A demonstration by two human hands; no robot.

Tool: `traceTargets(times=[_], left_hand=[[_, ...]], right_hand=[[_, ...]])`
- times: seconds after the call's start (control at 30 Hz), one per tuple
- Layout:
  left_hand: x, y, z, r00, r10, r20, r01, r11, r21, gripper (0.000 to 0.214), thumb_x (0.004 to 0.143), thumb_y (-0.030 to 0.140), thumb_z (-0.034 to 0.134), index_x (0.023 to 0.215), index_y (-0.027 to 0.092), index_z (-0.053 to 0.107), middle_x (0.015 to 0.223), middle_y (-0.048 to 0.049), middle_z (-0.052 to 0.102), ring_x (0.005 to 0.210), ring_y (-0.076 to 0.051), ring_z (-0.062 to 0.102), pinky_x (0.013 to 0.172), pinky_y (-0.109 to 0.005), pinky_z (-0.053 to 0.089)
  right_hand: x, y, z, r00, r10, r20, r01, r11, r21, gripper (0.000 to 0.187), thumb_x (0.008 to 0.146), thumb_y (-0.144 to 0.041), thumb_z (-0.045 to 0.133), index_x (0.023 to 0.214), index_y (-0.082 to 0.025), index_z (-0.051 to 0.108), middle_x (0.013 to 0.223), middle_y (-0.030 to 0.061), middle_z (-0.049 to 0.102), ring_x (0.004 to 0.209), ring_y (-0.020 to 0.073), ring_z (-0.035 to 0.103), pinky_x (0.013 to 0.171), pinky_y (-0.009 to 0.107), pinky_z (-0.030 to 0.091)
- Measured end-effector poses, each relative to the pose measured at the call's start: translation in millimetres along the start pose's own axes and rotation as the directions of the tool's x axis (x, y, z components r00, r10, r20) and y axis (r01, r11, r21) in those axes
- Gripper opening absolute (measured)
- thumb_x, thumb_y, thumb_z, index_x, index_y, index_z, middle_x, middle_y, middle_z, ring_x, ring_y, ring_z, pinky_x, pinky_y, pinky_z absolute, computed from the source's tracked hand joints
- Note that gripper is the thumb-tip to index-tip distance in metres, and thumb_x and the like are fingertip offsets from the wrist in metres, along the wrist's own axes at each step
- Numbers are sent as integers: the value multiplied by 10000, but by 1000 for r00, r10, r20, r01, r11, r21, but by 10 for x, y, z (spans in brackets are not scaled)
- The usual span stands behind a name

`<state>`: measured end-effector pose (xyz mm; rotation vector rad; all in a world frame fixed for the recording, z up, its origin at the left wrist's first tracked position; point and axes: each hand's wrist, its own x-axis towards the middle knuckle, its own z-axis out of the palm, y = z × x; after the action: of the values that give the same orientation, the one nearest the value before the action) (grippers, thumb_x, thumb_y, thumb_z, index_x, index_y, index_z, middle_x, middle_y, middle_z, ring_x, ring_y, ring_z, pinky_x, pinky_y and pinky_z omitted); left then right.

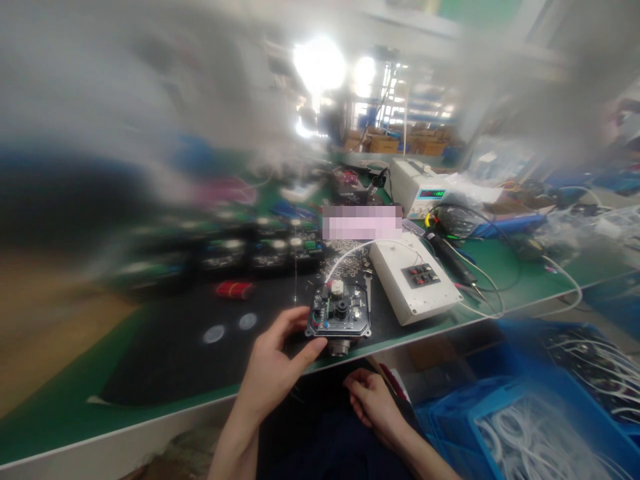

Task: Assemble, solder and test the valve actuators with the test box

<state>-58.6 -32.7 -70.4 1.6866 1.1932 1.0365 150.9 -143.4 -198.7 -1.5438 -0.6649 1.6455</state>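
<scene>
A: Where is the circuit module (339, 312) right now?

B: At the near edge of the bench (165, 363), on the black mat (175, 347), with its round underside part hanging just past the edge. The left hand (274, 365) has it by the left side: thumb on the near edge, fingers (295, 319) curled round the far-left corner, so they pinch the housing.

A: And the right hand (371, 399)?

B: Below the bench edge, over the lap, fingers loosely curled. I cannot tell whether they hold anything.

A: How would you steady the module well?

B: Judging from this, keep the grip on the housing rim and off the board's parts, and keep the white cable (350, 252) slack; it runs toward the white box (415, 279) just beside it on the right. Sliding the module further onto the mat would make it less likely to tip.

A: Anything close by?

B: 1 red bundle (234, 289) lies to the left, and blue bins (525, 420) of white cables sit below the right end.
</scene>
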Motion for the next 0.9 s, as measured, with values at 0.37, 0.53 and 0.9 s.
traceTargets(times=[0.37,0.53,0.9], left_hand=[[-13,12,-13,1000,-8,12,8,1000,11,504,911,464,804,1336,249,640,1222,-61,764,1142,-235,742,1025,-370,612],[-3,20,-8,1000,-1,5,1,1000,-2,510,903,462,810,1332,242,644,1227,-69,771,1139,-240,748,1019,-368,616],[4,36,-6,1000,13,-15,-13,1000,8,511,889,464,813,1319,228,667,1215,-89,784,1132,-270,764,1012,-399,633]], right_hand=[[36,30,-13,1000,3,2,-3,1000,-2,496,827,-601,730,1006,-144,654,600,-92,544,365,37,354,347,208,162],[33,26,-8,1000,-1,-2,1,1000,-3,496,827,-604,741,1002,-148,651,606,-86,548,375,42,360,352,210,156],[5,-25,4,1000,9,-2,-9,1000,-13,498,823,-606,739,1010,-153,648,611,-86,550,385,44,386,353,206,161]])
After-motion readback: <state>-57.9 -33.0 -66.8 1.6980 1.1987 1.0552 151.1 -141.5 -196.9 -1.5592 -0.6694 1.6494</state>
